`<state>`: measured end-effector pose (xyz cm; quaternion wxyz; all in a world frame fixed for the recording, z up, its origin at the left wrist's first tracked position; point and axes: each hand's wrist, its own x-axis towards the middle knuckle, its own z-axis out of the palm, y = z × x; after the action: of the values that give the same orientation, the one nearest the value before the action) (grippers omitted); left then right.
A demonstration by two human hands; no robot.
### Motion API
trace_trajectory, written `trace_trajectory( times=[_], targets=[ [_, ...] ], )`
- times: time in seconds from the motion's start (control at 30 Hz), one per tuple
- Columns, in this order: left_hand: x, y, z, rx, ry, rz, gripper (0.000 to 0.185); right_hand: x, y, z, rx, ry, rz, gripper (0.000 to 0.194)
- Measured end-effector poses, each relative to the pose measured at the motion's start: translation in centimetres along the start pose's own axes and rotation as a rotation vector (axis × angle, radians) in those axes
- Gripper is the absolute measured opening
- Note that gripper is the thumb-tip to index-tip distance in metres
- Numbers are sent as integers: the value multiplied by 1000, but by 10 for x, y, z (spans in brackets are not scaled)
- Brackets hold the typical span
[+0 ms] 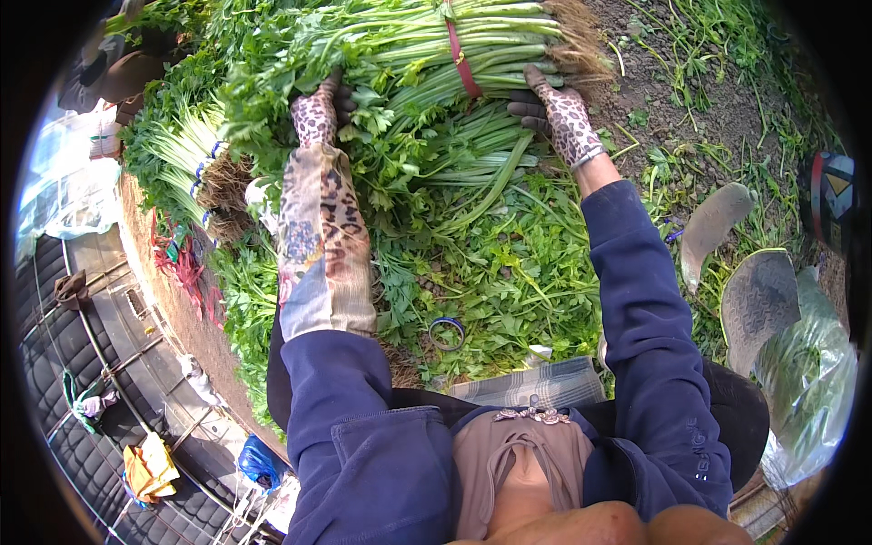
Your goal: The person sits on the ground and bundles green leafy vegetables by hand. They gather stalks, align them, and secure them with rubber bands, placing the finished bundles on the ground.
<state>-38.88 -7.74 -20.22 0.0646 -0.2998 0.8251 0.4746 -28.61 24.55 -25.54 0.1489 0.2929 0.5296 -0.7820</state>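
A large bundle of leafy celery (504,51) lies across the top of the view, its roots to the right and its leaves to the left. A red band (462,58) goes around its stalks. My left hand (320,112), in a leopard-print glove with dark fingers, is at the leafy part, its fingertips partly hidden by leaves. My right hand (558,112), in a matching glove, rests against the stalks near the roots, thumb on top and fingers partly under. More loose stalks (477,160) lie below the bundle. Whether either hand grips firmly is not plain.
Smaller celery bunches with blue bands (197,170) lie at the left. A tape roll (447,334) sits on leaf litter before me. Sole-shaped pieces (759,300) and clear plastic (811,381) lie at the right. Red strips (180,262) lie at the left. Another person's dark-clothed part shows upper left.
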Motion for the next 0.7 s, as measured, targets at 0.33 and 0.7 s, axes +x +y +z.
trace_trajectory(
  times=[0.33, 0.7],
  targets=[
    [-50, -25, -4, -141, -91, -27, 34, 13, 19, -15, -199, -9, -29, 67],
    [-120, -137, 84, -727, -278, -367, 50, 19, 42, -9, -412, -177, 132, 80]
  ],
)
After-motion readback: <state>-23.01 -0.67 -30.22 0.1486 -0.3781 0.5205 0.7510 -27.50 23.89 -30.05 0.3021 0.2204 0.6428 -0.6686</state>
